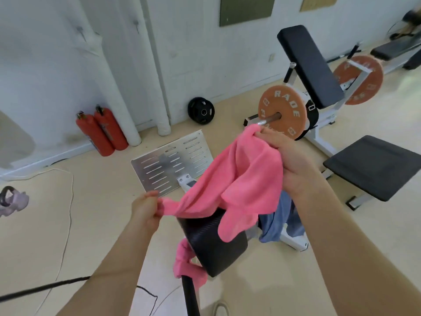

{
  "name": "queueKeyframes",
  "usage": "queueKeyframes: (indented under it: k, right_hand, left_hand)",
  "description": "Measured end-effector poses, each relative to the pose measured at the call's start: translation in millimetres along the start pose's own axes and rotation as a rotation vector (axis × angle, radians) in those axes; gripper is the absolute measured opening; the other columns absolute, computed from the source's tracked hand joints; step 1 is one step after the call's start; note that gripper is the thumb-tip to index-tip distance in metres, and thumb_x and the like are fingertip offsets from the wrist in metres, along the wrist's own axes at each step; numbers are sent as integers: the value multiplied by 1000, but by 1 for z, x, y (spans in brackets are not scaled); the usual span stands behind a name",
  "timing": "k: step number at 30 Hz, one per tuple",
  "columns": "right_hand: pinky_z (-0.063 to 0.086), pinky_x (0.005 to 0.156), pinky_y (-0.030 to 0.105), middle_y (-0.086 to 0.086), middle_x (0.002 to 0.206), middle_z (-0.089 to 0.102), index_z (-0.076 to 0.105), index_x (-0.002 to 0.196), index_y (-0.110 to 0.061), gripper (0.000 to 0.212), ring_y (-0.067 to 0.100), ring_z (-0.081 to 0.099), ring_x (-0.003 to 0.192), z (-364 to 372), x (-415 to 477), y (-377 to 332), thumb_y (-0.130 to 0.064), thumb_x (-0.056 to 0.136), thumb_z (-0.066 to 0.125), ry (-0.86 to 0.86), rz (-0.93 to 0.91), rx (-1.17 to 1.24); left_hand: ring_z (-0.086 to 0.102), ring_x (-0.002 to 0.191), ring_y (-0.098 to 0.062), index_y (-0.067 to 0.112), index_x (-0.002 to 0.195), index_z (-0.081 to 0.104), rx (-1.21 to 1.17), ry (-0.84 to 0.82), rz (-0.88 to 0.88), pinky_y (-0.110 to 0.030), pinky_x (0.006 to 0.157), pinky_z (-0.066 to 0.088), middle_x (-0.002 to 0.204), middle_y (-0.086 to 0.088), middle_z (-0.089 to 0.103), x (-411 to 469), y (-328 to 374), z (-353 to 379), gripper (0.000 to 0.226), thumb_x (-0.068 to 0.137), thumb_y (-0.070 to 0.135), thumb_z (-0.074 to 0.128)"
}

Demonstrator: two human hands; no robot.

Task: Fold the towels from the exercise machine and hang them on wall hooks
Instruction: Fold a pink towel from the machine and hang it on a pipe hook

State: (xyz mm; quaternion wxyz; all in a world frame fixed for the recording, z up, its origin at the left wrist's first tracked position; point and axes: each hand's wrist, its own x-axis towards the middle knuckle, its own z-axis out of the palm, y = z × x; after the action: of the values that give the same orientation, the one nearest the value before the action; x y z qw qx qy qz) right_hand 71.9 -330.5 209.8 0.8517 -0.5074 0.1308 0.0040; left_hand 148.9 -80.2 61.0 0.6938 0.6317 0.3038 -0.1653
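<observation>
A pink towel (241, 179) hangs stretched between my two hands above the machine's black roller pad (211, 245). My left hand (145, 208) grips its lower left corner. My right hand (287, 156) holds the upper corner in curled fingers, raised higher, close to the orange weight plate (282, 112). A second pink towel (184, 263) is draped below the pad, over the black bar. A blue towel (280, 220) hangs on the white frame behind the pink one, partly hidden by it.
Two wall hooks (80, 31) sit on the white wall at upper left. Two red fire extinguishers (102, 131) stand by the wall. A slotted metal footplate (173, 160), black bench pads (378, 167), a black plate (201, 110) and cables on the beige floor surround the machine.
</observation>
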Motion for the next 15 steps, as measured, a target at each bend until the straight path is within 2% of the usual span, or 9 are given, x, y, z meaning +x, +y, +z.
queueKeyframes:
  k: [2,4,7,8,10,12,14,15]
  right_hand:
    - [49,84,30,3,88,62,59,98,-12,16,15,58,85,-1,9,-1,-10,99,44,62,38,-322]
    - [48,88,29,0,95,63,62,100,-19,18,14,58,91,5,16,-7,-16,100,44,79,26,-581]
    - [48,85,25,-2,100,63,63,108,-20,18,12,58,94,20,22,-16,-24,99,47,61,-8,-764]
    - [47,83,24,-4,96,62,64,107,-19,17,10,57,91,27,22,-18,-26,97,52,34,-30,-809]
    - [46,82,26,-9,89,63,65,101,-29,17,10,57,89,41,20,-20,-38,86,65,-19,-66,-956]
    - [49,86,30,-6,87,69,59,107,-42,36,12,62,88,50,18,-20,-43,74,74,-128,-46,-1081]
    - [51,86,32,5,93,73,50,121,-48,57,15,67,86,64,11,-17,-34,73,78,-293,-3,-1075]
    - [52,87,32,6,94,73,50,123,-48,58,16,68,88,70,8,-14,-32,74,77,-335,-30,-1082]
  left_hand:
    - [56,56,-16,13,97,58,-146,-27,108,-25,51,46,76,-10,55,-8,37,-2,37,88,-13,34]
    - [60,54,-9,15,108,62,-198,-44,202,-21,52,51,80,-2,61,-20,65,-5,33,89,-6,47]
    - [60,56,-11,16,117,62,-160,-193,194,-23,56,52,82,-2,63,-40,83,-6,40,90,-7,45]
    - [60,57,-11,14,118,62,-152,-270,181,-22,55,52,82,-4,63,-50,87,-2,39,90,-8,44]
    - [62,62,-11,9,112,63,-171,-410,184,-20,54,54,84,-7,65,-75,95,13,31,91,-7,47]
    - [64,65,-15,4,107,65,-235,-548,188,-25,61,57,87,-13,66,-101,101,27,29,89,-11,47]
    - [63,76,-26,0,107,66,-226,-651,244,-36,75,55,91,-19,63,-120,108,35,34,84,-17,48]
    - [62,81,-30,-2,108,66,-193,-685,299,-39,79,54,93,-20,62,-126,111,35,37,81,-20,49]
